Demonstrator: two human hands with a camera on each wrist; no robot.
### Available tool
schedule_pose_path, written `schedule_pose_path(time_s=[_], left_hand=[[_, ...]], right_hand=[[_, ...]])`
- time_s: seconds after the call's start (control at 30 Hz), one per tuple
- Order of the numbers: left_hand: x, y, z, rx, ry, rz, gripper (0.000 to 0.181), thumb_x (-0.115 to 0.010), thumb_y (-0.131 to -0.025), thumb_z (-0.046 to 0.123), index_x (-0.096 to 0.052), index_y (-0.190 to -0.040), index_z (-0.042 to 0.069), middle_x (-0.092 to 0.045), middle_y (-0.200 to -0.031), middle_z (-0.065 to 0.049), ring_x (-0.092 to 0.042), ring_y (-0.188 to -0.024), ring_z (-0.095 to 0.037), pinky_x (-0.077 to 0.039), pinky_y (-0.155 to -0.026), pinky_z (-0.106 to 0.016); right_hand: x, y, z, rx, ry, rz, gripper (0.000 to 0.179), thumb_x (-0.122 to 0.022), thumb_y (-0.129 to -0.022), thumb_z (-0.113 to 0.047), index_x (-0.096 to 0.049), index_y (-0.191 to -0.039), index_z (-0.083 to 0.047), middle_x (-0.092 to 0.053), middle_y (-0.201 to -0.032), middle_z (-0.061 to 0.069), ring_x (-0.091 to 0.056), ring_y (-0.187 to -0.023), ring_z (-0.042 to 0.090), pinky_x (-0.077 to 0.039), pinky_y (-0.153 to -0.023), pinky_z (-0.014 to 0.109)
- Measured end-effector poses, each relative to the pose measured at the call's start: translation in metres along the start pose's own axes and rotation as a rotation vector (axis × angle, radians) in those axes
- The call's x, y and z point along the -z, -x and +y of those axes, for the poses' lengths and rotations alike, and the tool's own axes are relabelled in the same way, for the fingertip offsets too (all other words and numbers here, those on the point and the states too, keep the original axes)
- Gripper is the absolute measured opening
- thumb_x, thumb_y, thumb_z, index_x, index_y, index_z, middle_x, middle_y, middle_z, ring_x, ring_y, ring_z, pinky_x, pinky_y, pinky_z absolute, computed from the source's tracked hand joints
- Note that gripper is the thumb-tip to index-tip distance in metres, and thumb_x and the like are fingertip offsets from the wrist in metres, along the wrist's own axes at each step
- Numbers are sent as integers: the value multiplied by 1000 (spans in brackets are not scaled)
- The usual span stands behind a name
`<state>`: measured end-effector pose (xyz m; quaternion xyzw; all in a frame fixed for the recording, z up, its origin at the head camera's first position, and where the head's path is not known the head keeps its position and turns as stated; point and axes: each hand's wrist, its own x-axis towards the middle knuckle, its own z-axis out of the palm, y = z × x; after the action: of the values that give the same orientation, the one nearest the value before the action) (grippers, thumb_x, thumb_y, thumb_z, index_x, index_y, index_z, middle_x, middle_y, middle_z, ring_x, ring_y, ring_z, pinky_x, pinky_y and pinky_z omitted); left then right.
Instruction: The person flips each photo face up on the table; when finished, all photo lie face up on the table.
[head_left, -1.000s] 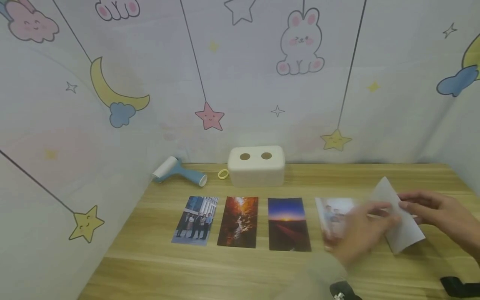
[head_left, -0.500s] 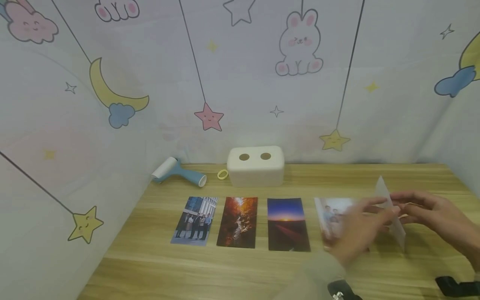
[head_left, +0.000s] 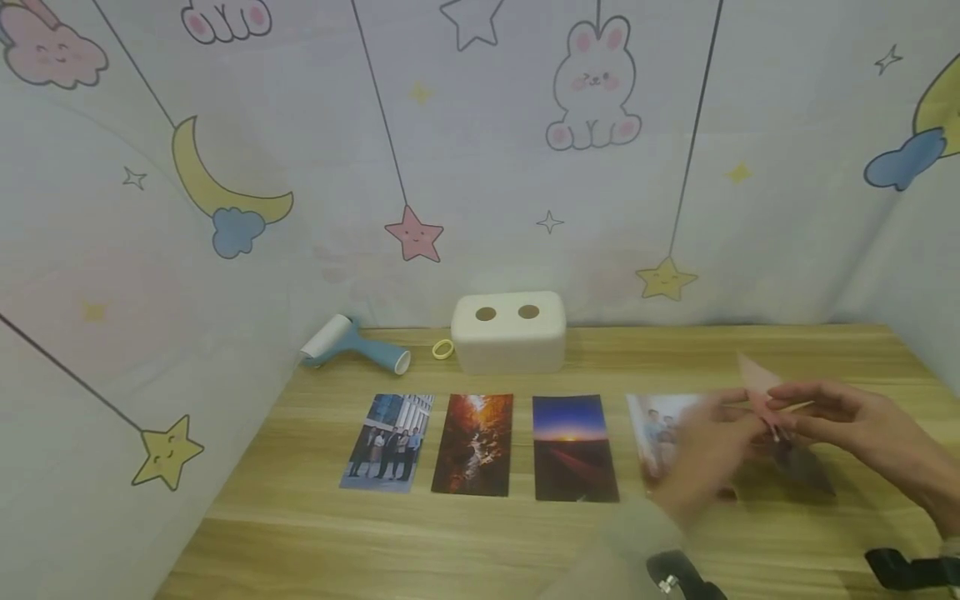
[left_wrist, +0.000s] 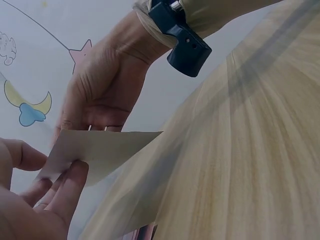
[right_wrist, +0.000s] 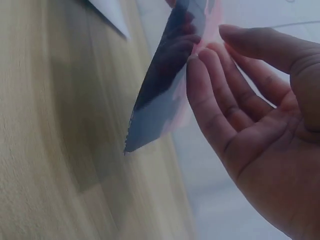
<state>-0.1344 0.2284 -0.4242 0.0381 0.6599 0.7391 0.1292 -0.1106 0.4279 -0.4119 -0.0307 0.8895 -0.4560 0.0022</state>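
Both hands meet at the right of the table around a photo print [head_left: 757, 385], tilted and clear of the wood. Its picture side looks pink above and dark below in the head view; the left wrist view shows its plain pale back [left_wrist: 105, 145]. The left hand [head_left: 708, 454] pinches its left side, fingers blurred. From the other side the right hand [head_left: 862, 421] grips it between thumb and fingertips, as the right wrist view shows. Under the left hand lies another photo of people [head_left: 656, 417], partly covered. What the held picture shows is too blurred to tell.
Left of the hands lie a sunset photo [head_left: 574, 450], an autumn stream photo [head_left: 474, 446] and a business group photo [head_left: 388, 442] in a row. Behind them are a white box [head_left: 510, 342] with two holes, a yellow ring [head_left: 443, 349] and a blue-handled lint roller [head_left: 352, 343].
The held photo has turned in the hands: its white back faced the head camera, then it stood nearly edge-on, and now its coloured side shows. The photos on the table have not moved.
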Motion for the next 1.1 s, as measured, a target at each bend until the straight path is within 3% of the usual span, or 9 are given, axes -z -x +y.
schedule_pose_path(time_s=[0.17, 0.33, 0.47, 0.53, 0.77, 0.97, 1.1], left_hand=[[-2, -3, -2, 18, -45, 91, 33, -78, -85, -1, -79, -104, 26, -68, -84, 14, -63, -63, -6, -52, -56, -22], [1, -7, -4, -4, -40, 133, 36, -77, -82, -4, -78, -106, 24, -68, -86, 15, -62, -67, -5, -55, -62, -24], [2, -11, -7, -28, -41, 180, 39, -75, -79, -7, -78, -105, 22, -67, -86, 15, -62, -68, -4, -55, -62, -23], [2, -12, -8, -25, -19, 188, 40, -74, -78, -9, -78, -106, 21, -67, -85, 15, -62, -67, -5, -55, -60, -23], [0, -14, -11, -19, -7, 214, 42, -75, -79, -10, -76, -106, 23, -67, -85, 14, -62, -66, -7, -56, -59, -24], [2, -15, -17, -41, 14, 188, 44, -76, -77, -10, -74, -104, 24, -67, -85, 15, -63, -65, -5, -55, -58, -23], [4, -15, -21, -46, -21, 157, 47, -78, -76, -6, -73, -109, 28, -66, -88, 16, -63, -68, -5, -55, -59, -24]], right_hand=[[0, -1, 1, 17, 94, 36, 31, -67, -106, -15, -66, -135, -5, -69, -117, -23, -65, -96, -3, -54, -72, 23], [3, -1, 0, -49, 189, 83, 43, -70, -105, -29, -64, -137, 0, -75, -113, 5, -67, -85, 3, -51, -68, 21], [9, 0, 6, -101, 238, 138, 50, -72, -104, -38, -65, -136, -1, -75, -111, 10, -58, -86, -11, -45, -66, 22], [12, 0, 10, -110, 241, 162, 50, -72, -103, -39, -66, -136, -2, -73, -111, 8, -53, -86, -14, -44, -66, 23], [15, 1, 20, -98, 155, 178, 45, -74, -103, -35, -66, -136, -6, -63, -105, -32, -63, -86, -10, -48, -65, 17], [18, 2, 21, -108, 168, 152, 45, -74, -102, -35, -67, -137, -7, -69, -106, -21, -60, -87, -12, -48, -65, 19], [20, 3, 21, -121, 174, 133, 47, -73, -103, -35, -65, -140, -8, -67, -106, -23, -59, -87, -12, -48, -66, 20]])
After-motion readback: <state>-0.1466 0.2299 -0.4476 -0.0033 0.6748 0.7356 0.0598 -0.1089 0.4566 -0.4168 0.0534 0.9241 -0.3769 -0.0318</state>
